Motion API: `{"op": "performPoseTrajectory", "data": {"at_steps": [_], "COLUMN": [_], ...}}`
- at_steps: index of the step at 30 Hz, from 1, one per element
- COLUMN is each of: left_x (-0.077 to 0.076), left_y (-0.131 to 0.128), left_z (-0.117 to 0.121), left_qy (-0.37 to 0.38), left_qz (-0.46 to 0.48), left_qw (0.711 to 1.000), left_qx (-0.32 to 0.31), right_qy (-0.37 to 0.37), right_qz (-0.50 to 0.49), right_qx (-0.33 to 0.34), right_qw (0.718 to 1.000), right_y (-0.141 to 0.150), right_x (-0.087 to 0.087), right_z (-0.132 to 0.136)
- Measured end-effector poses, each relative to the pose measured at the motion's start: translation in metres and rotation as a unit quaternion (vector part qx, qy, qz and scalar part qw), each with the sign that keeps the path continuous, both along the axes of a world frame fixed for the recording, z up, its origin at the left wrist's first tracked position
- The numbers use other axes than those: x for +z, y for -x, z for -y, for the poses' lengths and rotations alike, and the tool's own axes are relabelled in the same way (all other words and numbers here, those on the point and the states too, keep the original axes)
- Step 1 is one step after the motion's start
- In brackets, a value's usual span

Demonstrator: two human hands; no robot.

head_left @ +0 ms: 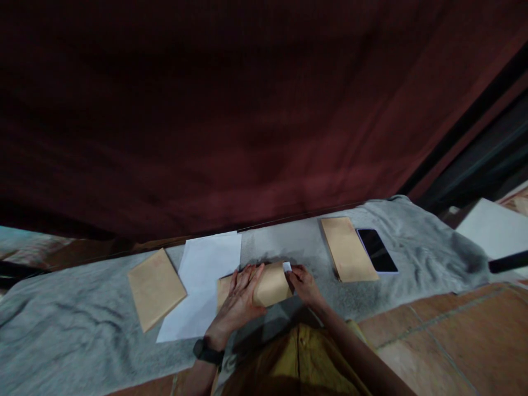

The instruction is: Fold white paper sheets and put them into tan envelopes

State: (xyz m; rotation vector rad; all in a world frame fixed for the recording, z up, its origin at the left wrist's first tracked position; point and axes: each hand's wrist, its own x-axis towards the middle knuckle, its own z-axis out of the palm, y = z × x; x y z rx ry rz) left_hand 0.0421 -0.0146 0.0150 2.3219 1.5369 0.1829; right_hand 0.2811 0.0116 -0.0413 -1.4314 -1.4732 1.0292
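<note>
Head view: between blanket's [91, 330] long edges, spread left hand [240, 300] steadies envelope [272, 285], right hand [304, 284] pinching its end.
Likely light, creasable; hold edges.

Between the right hand [304, 283] and the right envelope [350, 250], a strip of the cloth-covered table [307, 242] leaves room for a hand to pass. The phone [377, 250] lies just beside that envelope, leaving hardly any gap; past it, only rumpled cloth rises. Leftward, flat white sheets [210, 264] reach the middle envelope [272, 286], with the left envelope [157, 289] overlapping them. Hanging dark red fabric [264, 126] bars the back.
</note>
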Motion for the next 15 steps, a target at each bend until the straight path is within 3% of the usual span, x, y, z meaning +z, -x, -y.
{"op": "performPoseTrajectory", "data": {"at_steps": [7,15], "left_x": [0.0014,0.0004], "left_y": [-0.0037,-0.0066], "left_z": [-0.0004,-0.0032], "left_qy": [-0.009,-0.012], "left_qz": [0.004,0.006], "left_qw": [1.000,1.000], "left_qx": [-0.014,-0.020], "right_qy": [0.016,-0.004], "right_qz": [-0.008,-0.056], "right_qx": [0.002,-0.005], "right_qw": [1.000,0.998], "right_y": [0.0035,0.0090], "right_x": [-0.0052,0.0031], "right_z": [-0.0007,0.0035]}}
